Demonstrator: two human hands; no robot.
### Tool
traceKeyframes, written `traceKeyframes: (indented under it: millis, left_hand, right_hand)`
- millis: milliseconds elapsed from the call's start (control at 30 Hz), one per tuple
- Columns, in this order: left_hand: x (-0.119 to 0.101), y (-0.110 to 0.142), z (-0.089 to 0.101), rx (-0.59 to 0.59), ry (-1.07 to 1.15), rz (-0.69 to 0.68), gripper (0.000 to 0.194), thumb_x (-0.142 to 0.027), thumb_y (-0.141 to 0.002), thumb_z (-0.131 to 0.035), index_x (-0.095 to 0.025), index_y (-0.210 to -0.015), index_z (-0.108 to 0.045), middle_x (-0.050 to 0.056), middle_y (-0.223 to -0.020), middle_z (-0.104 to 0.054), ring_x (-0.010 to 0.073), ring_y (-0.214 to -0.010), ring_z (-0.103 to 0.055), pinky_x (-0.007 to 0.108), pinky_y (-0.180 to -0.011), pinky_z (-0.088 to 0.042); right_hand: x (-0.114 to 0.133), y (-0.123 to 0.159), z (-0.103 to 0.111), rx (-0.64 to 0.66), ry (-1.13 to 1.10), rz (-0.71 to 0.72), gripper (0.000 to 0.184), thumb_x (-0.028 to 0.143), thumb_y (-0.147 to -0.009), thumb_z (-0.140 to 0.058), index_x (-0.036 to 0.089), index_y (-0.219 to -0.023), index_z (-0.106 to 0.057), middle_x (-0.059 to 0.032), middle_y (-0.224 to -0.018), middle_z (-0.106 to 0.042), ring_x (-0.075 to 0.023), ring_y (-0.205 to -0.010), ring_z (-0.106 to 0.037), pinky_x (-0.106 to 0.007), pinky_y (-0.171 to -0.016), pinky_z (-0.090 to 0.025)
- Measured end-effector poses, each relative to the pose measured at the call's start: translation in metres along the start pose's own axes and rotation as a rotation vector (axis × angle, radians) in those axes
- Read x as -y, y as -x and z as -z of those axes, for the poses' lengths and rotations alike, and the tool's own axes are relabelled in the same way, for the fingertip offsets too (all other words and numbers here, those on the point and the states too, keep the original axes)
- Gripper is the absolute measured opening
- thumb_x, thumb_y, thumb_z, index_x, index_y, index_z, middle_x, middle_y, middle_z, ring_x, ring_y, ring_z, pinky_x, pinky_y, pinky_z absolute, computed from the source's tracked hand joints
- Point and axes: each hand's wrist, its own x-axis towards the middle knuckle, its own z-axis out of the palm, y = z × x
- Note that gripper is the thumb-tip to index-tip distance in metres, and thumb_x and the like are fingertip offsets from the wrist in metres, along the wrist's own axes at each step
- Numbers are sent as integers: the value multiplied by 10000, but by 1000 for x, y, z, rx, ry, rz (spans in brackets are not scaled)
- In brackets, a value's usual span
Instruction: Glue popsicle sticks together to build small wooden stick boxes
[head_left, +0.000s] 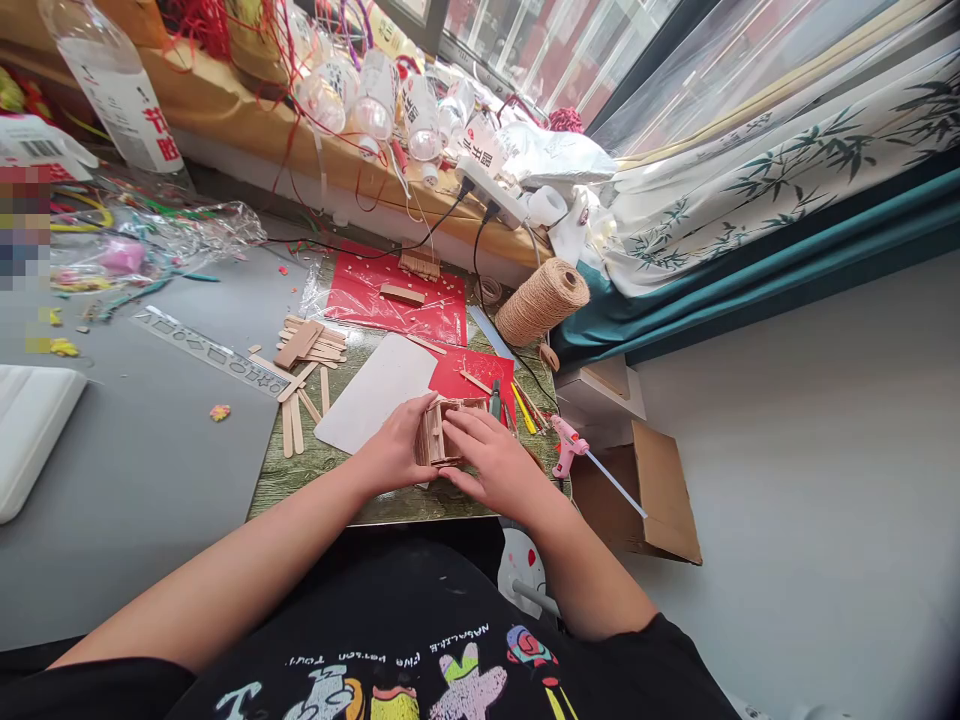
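A small box built of wooden craft sticks [435,438] is held between my two hands close to the table's front edge. My left hand [396,447] wraps round its left side, with the thumb along the near edge. Over the right side and top reach the fingers of my right hand [499,462], its thumb at the near corner. Those fingers hide part of the box's inside. Just behind the box lie a white sheet [386,385] and a red sheet [480,372], with a dark-handled tool [495,398] beside my right fingers.
Loose craft sticks [292,428] and a stencil ruler [214,352] lie to the left. A twine spool [544,302] stands at the back right. A pink glue gun [570,446] is at the right edge, above a cardboard box [664,490]. Black cables [478,255] cross the back.
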Motion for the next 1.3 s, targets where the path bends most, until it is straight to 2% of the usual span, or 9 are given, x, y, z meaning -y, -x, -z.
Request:
traceKeyframes:
  millis: [133,233,433,567,767,867,1000,1167,1300]
  left_hand:
    - [-1,-2,1,6,19,-41,1130,-313,-739,-897,-343,-1634,-209,155,-1543,-476,362,-1446,-490,592,-1201,-434]
    - [-4,-3,3,5,38,-54,1122,-264,-746,-874,-345,-1636,-196,154,-1539,-457,354,-1443,-491,592,-1193,-442]
    - [-9,-5,6,28,50,-25,1069,-170,-700,-858,-351,-1594,-299,134,-1535,-447,343,-1471,-455,571,-1237,-414]
    - [-1,-2,2,-4,49,-60,1007,-241,-714,-890,-325,-1545,-328,154,-1511,-459,344,-1458,-471,574,-1217,-432]
    - [4,1,-3,-27,89,-77,1048,-332,-754,-905,-311,-1571,-249,181,-1522,-469,353,-1455,-499,601,-1209,-429]
    - [-1,0,-1,-21,87,-57,1044,-371,-769,-903,-306,-1579,-247,184,-1521,-470,355,-1433,-525,595,-1180,-458]
    - [-7,-1,5,-2,76,-52,1076,-321,-741,-912,-314,-1594,-256,176,-1540,-461,366,-1452,-503,612,-1192,-446]
    - [-5,2,5,-2,59,1,1097,-320,-742,-915,-315,-1612,-247,181,-1554,-476,376,-1453,-518,619,-1190,-460]
    - [0,4,2,-14,67,13,1077,-313,-750,-912,-312,-1611,-265,178,-1547,-491,358,-1442,-538,605,-1190,-471]
  right_hand:
    - [2,3,-10,39,63,-30,573,340,-1021,-621,173,-1557,-508,-173,-1602,-527,-356,-1541,-429,-602,-1297,-382]
    - [1,3,-12,44,72,-18,568,290,-1016,-608,205,-1567,-500,-155,-1593,-544,-347,-1543,-435,-616,-1299,-375]
    - [1,0,-9,61,108,15,548,301,-1014,-612,208,-1544,-511,-134,-1563,-577,-329,-1532,-460,-610,-1328,-316]
    - [5,-2,-11,73,104,10,542,299,-995,-641,167,-1510,-535,-157,-1544,-585,-332,-1534,-450,-596,-1338,-300]
    - [2,3,-17,21,40,6,541,352,-998,-649,208,-1507,-534,-144,-1545,-585,-329,-1536,-447,-621,-1331,-291]
    - [-6,7,-17,-106,-22,-4,513,419,-972,-695,244,-1443,-590,-135,-1507,-611,-337,-1478,-503,-628,-1285,-355]
    - [-15,9,-22,-384,-126,-195,384,359,-972,-685,264,-1341,-641,-130,-1366,-668,-316,-1318,-603,-578,-1148,-486]
    - [-18,14,-34,-504,-201,-262,325,319,-974,-665,267,-1295,-646,-112,-1301,-684,-300,-1272,-617,-540,-1134,-478]
    - [-24,21,-42,-616,-249,-345,441,359,-968,-675,272,-1390,-580,-124,-1394,-628,-317,-1361,-562,-554,-1191,-432]
